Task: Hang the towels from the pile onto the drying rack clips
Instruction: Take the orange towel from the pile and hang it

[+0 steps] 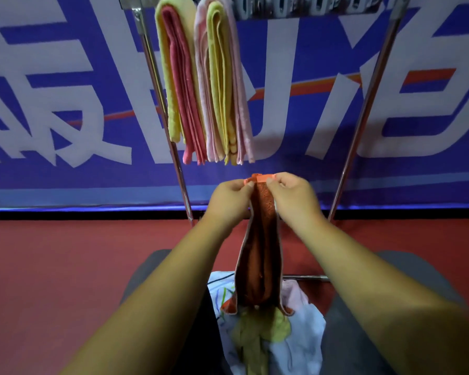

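Between the two slanting legs of the drying rack [363,112], the left hand [229,197] and the right hand [293,196] are meeting close together. Each is pinching the top edge of an orange towel [260,261] between thumb and curled fingers. The hands are holding that edge bunched, so the towel is hanging straight down from them as a long folded strip, with a pale hem showing along both sides. Its lower corners are hanging just over the pile [301,345], which is lying between the person's knees in grey trousers [344,347]. The pile is showing a white cloth with coloured marks, an olive-green towel [257,334] on top of it, and a pale pink towel [293,293] at the far side. Above the hands, two bundles are hanging from the rack's top bar. A yellow-and-red bundle [173,77] is on the left and a pink-and-yellow bundle [222,77] is just beside it. To their right, a row of grey clips [295,9] is running along the bar. Behind the rack a blue banner [65,117] with big white characters is covering the wall, and a red floor [52,266] is stretching beneath.
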Demonstrator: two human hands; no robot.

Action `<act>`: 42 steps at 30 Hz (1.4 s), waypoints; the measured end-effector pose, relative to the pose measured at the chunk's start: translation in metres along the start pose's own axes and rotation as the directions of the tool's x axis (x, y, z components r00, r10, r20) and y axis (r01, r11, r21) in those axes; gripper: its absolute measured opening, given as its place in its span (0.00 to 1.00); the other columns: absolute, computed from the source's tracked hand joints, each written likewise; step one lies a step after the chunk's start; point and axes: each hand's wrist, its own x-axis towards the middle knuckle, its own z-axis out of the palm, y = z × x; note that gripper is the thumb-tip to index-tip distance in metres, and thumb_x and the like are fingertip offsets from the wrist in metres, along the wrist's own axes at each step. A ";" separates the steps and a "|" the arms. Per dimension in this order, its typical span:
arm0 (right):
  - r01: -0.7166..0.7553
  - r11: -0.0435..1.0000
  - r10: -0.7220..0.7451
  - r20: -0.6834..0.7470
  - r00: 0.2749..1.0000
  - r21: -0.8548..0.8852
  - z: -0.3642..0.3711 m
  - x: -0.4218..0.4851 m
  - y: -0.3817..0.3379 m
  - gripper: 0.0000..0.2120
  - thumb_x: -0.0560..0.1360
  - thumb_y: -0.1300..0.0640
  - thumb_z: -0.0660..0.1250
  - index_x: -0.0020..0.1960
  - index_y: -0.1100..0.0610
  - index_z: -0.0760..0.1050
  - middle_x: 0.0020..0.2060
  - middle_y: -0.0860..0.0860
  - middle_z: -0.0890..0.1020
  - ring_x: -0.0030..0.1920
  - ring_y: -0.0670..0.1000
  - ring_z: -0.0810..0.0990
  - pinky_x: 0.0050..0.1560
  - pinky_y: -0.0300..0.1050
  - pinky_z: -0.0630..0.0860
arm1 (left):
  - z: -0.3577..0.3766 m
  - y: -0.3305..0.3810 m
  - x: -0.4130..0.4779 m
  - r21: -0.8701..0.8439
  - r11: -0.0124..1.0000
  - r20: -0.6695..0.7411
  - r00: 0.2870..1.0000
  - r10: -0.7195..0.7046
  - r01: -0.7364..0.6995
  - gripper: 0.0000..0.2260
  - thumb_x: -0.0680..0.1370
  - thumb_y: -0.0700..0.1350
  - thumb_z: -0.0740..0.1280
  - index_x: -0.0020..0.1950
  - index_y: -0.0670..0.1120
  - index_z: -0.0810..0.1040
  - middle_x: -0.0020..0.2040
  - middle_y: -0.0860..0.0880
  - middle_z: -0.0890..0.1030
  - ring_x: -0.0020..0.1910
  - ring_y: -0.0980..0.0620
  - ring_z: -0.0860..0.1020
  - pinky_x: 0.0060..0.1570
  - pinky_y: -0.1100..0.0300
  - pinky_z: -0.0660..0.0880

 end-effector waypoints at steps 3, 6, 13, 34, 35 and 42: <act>0.019 0.988 -0.017 0.016 1.000 -0.155 0.008 -0.013 0.022 0.14 0.81 0.43 0.67 0.51 0.52 0.84 0.41 0.47 0.87 0.45 0.50 0.85 0.47 0.49 0.81 | 0.012 -0.029 0.002 0.060 0.998 0.051 0.999 -0.018 0.015 0.17 0.74 0.59 0.66 0.51 0.50 0.87 0.47 0.43 0.89 0.50 0.39 0.87 0.55 0.35 0.83; -0.002 0.989 0.009 0.047 0.999 -0.146 0.013 -0.021 0.042 0.12 0.82 0.45 0.68 0.52 0.51 0.86 0.43 0.47 0.88 0.47 0.49 0.86 0.48 0.48 0.80 | 0.018 -0.058 0.005 0.104 0.994 0.118 0.992 -0.033 0.021 0.15 0.76 0.55 0.64 0.54 0.54 0.88 0.48 0.44 0.89 0.53 0.40 0.87 0.61 0.38 0.81; -0.063 0.973 0.098 0.154 0.983 -0.222 0.031 -0.020 0.062 0.10 0.83 0.55 0.65 0.57 0.51 0.85 0.46 0.49 0.86 0.48 0.52 0.82 0.39 0.41 0.69 | 0.027 -0.097 0.016 0.147 0.989 0.224 0.974 -0.029 -0.004 0.17 0.75 0.47 0.64 0.60 0.56 0.86 0.52 0.45 0.88 0.52 0.43 0.85 0.64 0.38 0.79; -0.363 0.919 0.320 0.250 0.914 0.152 0.053 -0.001 0.083 0.18 0.78 0.58 0.61 0.47 0.40 0.86 0.42 0.54 0.89 0.46 0.61 0.87 0.53 0.71 0.83 | 0.038 -0.093 0.027 0.367 0.925 -0.091 0.986 0.142 -0.100 0.10 0.81 0.46 0.67 0.48 0.47 0.89 0.36 0.49 0.85 0.39 0.48 0.84 0.44 0.53 0.81; -0.343 0.929 0.301 0.255 0.919 0.139 0.053 -0.001 0.083 0.17 0.77 0.57 0.62 0.47 0.39 0.86 0.42 0.53 0.89 0.47 0.62 0.88 0.53 0.71 0.83 | 0.038 -0.092 0.026 0.363 0.926 -0.087 0.985 0.146 -0.106 0.10 0.81 0.46 0.67 0.48 0.48 0.89 0.36 0.49 0.86 0.40 0.48 0.84 0.45 0.53 0.81; -0.297 0.942 0.243 0.294 0.924 0.154 0.050 0.000 0.083 0.14 0.78 0.55 0.62 0.54 0.44 0.85 0.44 0.48 0.89 0.50 0.54 0.88 0.58 0.64 0.84 | 0.033 -0.085 0.023 0.269 0.961 -0.062 0.995 0.084 -0.065 0.10 0.79 0.48 0.68 0.48 0.51 0.90 0.35 0.50 0.86 0.37 0.48 0.84 0.45 0.54 0.83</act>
